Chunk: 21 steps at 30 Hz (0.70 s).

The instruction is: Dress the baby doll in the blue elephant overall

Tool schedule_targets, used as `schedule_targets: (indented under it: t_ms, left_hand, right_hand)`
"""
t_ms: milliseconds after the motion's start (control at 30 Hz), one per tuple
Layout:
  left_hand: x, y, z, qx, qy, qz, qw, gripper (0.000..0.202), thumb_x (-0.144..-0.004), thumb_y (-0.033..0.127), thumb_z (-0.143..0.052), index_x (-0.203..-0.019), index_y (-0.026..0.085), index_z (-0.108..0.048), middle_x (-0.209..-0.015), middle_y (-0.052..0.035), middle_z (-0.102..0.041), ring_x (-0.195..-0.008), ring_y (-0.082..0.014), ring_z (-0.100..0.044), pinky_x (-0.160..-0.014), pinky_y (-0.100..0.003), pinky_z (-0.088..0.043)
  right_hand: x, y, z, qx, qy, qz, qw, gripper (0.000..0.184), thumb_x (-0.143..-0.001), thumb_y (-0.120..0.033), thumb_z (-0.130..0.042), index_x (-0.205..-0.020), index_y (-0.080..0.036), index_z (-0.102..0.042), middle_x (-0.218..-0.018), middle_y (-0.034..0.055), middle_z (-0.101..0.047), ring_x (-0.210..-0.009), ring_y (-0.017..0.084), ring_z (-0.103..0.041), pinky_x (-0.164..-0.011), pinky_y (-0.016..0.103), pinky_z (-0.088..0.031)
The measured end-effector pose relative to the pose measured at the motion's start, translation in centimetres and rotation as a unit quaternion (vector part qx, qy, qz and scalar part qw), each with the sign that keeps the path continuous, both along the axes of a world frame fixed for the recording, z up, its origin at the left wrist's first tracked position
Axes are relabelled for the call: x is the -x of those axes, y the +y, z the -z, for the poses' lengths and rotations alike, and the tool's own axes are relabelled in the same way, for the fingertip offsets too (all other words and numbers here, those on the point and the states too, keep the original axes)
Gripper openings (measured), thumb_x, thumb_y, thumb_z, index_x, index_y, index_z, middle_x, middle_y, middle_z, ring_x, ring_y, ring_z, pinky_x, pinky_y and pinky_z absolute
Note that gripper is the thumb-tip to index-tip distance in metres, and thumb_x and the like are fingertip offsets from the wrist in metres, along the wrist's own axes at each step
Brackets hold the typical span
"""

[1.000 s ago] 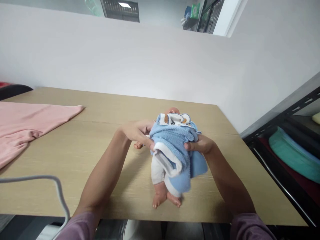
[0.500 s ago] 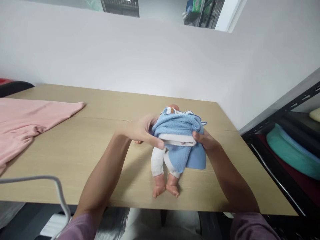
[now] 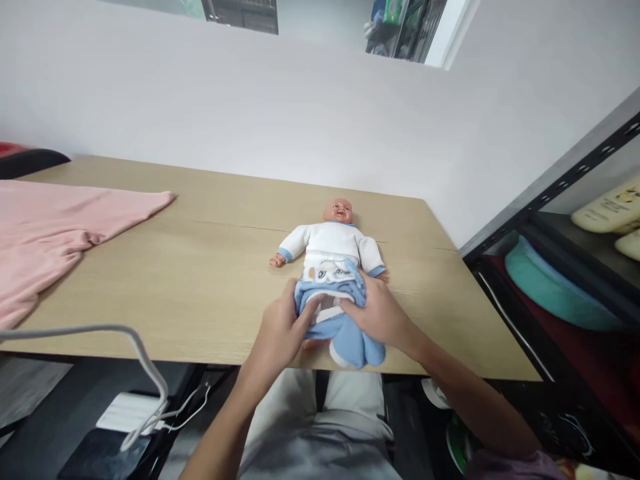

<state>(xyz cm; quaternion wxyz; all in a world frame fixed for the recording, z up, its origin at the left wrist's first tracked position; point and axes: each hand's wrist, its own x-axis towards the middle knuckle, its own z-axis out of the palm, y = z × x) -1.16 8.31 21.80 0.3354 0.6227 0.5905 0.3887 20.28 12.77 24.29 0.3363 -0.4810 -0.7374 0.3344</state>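
Observation:
A baby doll [image 3: 332, 240] lies on its back on the table, head away from me, in a white long-sleeved top with blue cuffs. Over its lower body is a bunched blue baby garment [image 3: 327, 287] with a white cartoon-face patch. My left hand [image 3: 284, 323] grips the garment's left side, thumb at the white-edged opening that faces me. On the other side my right hand [image 3: 377, 310] pinches the same edge. Blue fabric hangs below the opening, near the table's front edge. The doll's legs are mostly hidden under the cloth and my hands.
Pink cloth [image 3: 75, 227] lies spread on the left of the wooden table [image 3: 215, 267]. A grey cable [image 3: 100, 329] curves over the front left edge. To the right stands a black shelf [image 3: 545, 190] with a teal item [image 3: 555, 287] and pale bottles [image 3: 610, 207].
Both hands have brought the blue garment from over the doll's upper body down to its legs, closer to me. The doll's head and white top now show.

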Motion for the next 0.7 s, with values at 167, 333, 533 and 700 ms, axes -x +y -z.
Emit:
schedule_targets:
  t_ms: [167, 333, 533, 700]
  left_hand:
    - [1.1, -2.0, 3.9, 0.082, 0.08, -0.006, 0.993, 0.042, -0.111, 0.065, -0.042, -0.117, 0.025, -0.054, -0.087, -0.0084, -0.079, -0.085, -0.0362, -0.077, -0.073, -0.039, -0.049]
    - [1.4, -1.8, 5.9, 0.108, 0.212, 0.034, 0.971, 0.036, -0.114, 0.052, -0.04, -0.116, 0.021, -0.057, -0.097, -0.0174, -0.081, -0.095, -0.04, -0.078, -0.085, -0.043, -0.05]
    - [1.7, -1.7, 8.1, 0.063, 0.222, 0.054, 0.971, 0.034, -0.112, 0.046, -0.041, -0.109, 0.019, -0.062, -0.093, -0.0158, -0.078, -0.099, -0.0398, -0.075, -0.11, -0.058, -0.046]
    - [2.4, -2.3, 9.6, 0.038, 0.032, 0.028, 0.998, 0.028, -0.109, 0.045, -0.049, -0.115, 0.022, -0.062, -0.121, -0.0155, -0.075, -0.121, -0.0359, -0.069, -0.112, -0.054, -0.052]
  right_hand:
    - [1.5, -1.2, 2.3, 0.046, -0.01, -0.105, 0.993, 0.028, -0.097, -0.03, -0.073, -0.124, -0.03, -0.073, -0.124, 0.0085, -0.082, -0.113, 0.036, -0.076, -0.103, 0.051, -0.061]
    - [2.4, -1.3, 4.1, 0.054, -0.147, -0.115, 0.981, 0.025, -0.096, -0.04, -0.075, -0.117, -0.029, -0.069, -0.123, 0.0125, -0.078, -0.12, 0.043, -0.074, -0.101, 0.056, -0.059]
    - [2.7, -2.0, 6.1, 0.049, -0.208, -0.095, 0.972, 0.047, -0.092, -0.038, -0.075, -0.135, -0.023, -0.063, -0.136, 0.0205, -0.073, -0.124, 0.049, -0.071, -0.1, 0.06, -0.058]
    - [1.6, -1.7, 6.8, 0.075, -0.133, -0.096, 0.984, 0.057, -0.083, -0.035, -0.085, -0.135, -0.03, -0.064, -0.129, 0.0135, -0.077, -0.117, 0.049, -0.075, -0.091, 0.053, -0.058]
